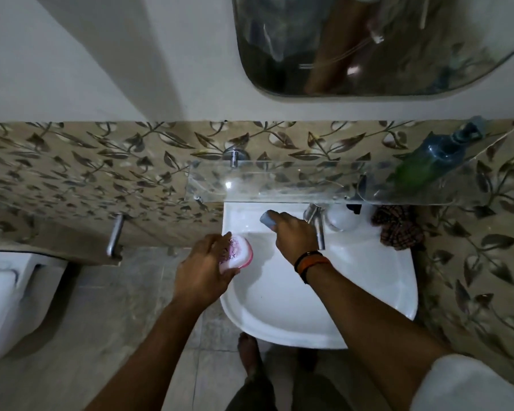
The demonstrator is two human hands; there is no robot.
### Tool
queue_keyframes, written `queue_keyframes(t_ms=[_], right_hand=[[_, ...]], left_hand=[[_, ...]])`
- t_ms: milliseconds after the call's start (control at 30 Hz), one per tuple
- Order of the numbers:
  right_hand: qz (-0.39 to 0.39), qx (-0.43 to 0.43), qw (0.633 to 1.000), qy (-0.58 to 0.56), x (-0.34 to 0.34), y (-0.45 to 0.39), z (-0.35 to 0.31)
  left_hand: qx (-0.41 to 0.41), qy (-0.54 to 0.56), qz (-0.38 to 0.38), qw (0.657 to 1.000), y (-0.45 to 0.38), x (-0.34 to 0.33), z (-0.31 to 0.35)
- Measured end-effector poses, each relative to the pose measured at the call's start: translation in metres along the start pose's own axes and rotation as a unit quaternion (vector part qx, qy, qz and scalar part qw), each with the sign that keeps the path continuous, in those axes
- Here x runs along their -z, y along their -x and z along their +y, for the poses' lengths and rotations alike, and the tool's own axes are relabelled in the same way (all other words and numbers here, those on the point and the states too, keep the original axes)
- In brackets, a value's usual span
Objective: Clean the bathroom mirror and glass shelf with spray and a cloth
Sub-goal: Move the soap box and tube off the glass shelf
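Observation:
The glass shelf (279, 185) runs along the leaf-patterned wall above a white sink (368, 280). The mirror (368, 46) hangs higher up on the white wall. On the shelf's right end stands a blue and green spray bottle (433, 155). A dark checked cloth (398, 226) lies on the sink's back right corner. My left hand (202, 271) grips a pink and white soap case (238, 256) over the sink's left rim. My right hand (294, 229) holds a small blue-grey bar (267, 219) at the sink's back ledge, under the shelf.
A chrome tap (316, 223) stands just right of my right hand, with a white round object (343, 218) beside it. A chrome handle (115, 235) sticks out of the wall at left. A white toilet (9, 295) fills the left edge. My bare foot (250, 351) is below the sink.

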State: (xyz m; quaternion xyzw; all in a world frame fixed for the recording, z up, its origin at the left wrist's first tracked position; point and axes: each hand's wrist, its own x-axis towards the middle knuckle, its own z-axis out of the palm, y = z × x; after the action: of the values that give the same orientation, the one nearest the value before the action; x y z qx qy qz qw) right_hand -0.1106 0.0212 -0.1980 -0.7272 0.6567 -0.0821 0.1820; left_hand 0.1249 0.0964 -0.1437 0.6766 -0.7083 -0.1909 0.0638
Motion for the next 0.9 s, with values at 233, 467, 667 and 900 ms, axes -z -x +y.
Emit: queue_keyframes(t_ms=[233, 467, 667, 900], right_hand=[[0.045, 0.023, 0.995, 0.089, -0.058, -0.036, -0.026], [0.034, -0.004, 0.994, 0.107, -0.054, -0.062, 0.005], [0.090, 0.042, 0.995, -0.028, -0.034, -0.013, 0.016], [0.207, -0.009, 0.952, -0.225, 0.034, 0.083, 0.015]], left_hand=[[0.019, -0.039, -0.002, 0.999, -0.029, -0.001, -0.014], [-0.006, -0.022, -0.018, 1.000, -0.081, -0.017, -0.009], [-0.030, -0.071, -0.036, 0.996, -0.118, -0.048, 0.001], [-0.044, -0.096, 0.000, 0.994, -0.144, -0.078, -0.008]])
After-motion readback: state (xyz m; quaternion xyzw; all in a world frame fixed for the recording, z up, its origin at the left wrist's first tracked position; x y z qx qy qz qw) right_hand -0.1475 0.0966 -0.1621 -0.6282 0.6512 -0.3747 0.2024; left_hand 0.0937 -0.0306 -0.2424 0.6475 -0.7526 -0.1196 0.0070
